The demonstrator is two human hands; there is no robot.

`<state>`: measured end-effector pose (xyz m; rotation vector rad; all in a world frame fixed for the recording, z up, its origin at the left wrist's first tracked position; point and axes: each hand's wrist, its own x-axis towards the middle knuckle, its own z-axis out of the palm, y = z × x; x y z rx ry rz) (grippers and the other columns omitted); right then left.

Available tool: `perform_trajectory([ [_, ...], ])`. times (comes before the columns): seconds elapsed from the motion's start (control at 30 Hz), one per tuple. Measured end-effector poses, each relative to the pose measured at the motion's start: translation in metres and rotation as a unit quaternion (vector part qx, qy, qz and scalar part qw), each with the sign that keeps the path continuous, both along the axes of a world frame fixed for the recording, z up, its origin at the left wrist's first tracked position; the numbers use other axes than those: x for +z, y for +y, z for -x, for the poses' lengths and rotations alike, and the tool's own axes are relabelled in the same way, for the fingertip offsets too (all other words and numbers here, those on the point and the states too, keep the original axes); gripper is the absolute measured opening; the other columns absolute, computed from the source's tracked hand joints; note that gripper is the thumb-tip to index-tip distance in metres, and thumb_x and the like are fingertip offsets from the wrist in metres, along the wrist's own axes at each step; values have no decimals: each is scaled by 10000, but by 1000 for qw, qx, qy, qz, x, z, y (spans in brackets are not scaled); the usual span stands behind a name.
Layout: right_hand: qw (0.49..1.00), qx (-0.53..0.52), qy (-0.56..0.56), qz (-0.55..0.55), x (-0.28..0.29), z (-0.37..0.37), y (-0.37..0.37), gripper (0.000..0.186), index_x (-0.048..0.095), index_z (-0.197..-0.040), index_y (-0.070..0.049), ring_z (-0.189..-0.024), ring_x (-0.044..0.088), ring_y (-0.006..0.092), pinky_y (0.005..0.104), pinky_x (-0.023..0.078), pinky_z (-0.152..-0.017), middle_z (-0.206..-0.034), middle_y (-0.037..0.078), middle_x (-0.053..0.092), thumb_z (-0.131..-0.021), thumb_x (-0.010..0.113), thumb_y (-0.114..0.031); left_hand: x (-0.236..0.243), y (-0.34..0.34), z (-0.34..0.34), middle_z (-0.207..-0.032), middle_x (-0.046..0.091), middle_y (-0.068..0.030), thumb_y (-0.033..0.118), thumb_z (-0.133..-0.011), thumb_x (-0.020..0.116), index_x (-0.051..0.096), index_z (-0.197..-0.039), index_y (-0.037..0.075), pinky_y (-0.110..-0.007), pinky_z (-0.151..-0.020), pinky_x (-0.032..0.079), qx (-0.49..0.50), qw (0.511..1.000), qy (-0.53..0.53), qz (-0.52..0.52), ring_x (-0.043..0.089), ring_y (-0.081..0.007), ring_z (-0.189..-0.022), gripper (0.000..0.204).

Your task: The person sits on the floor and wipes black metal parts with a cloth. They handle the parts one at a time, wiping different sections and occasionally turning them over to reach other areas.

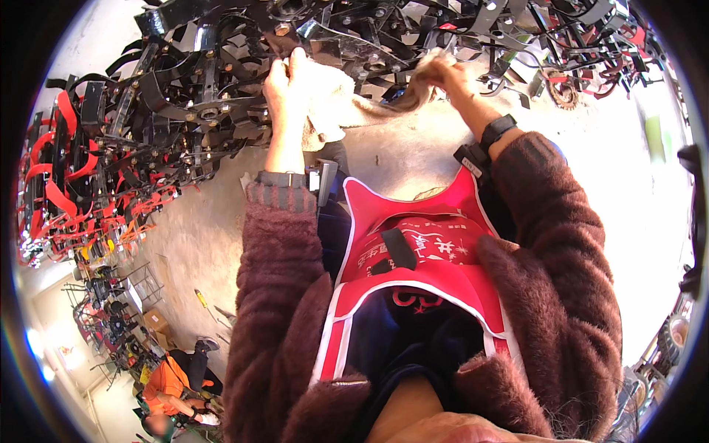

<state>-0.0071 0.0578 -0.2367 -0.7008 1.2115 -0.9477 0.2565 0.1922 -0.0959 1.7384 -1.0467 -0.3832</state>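
The left hand (284,87) and right hand (452,77) both grip one pale cloth (329,94). Holding it taut should keep it from snagging on the black metal blades (171,94).

Rumpled beige cloth (329,92), perhaps towelling, narrow mid-span

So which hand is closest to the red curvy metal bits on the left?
The left hand, gripping the pale cloth where it spreads wide. The right hand grips it too, but farther from those red curved pieces.
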Motion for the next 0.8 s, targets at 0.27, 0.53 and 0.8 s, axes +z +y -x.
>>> perform_trajectory([
  [0.27, 989, 56, -128, 51, -10, -43, 27, 216, 612, -1026, 74, -810, 699, 215, 300, 605, -682, -953, 135, 683, -896, 670, -89, 2, 1, 1, -775, 682, -177, 463, -934, 587, 619, -892, -28, -363, -664, 514, 24, 999, -40, -20, 659, -249, -703, 493],
  [0.53, 992, -51, -98, 55, -21, 0, 8, 140, 617, -985, 43, -813, 710, 257, 319, 596, -729, -952, 139, 695, -910, 637, -73, 4, 3, -1, -801, 686, -191, 474, -938, 575, 603, -886, -21, -376, -666, 519, -5, 999, -41, -17, 681, -274, -736, 499],
  [0.8, 983, 43, -164, 64, -18, -27, 20, 193, 619, -1054, 35, -883, 697, 244, 353, 605, -755, -993, 130, 683, -900, 651, -77, 4, 2, 1, -768, 675, -203, 478, -945, 563, 590, -883, -21, -397, -646, 511, 15, 997, -66, -27, 680, -304, -708, 503],
])
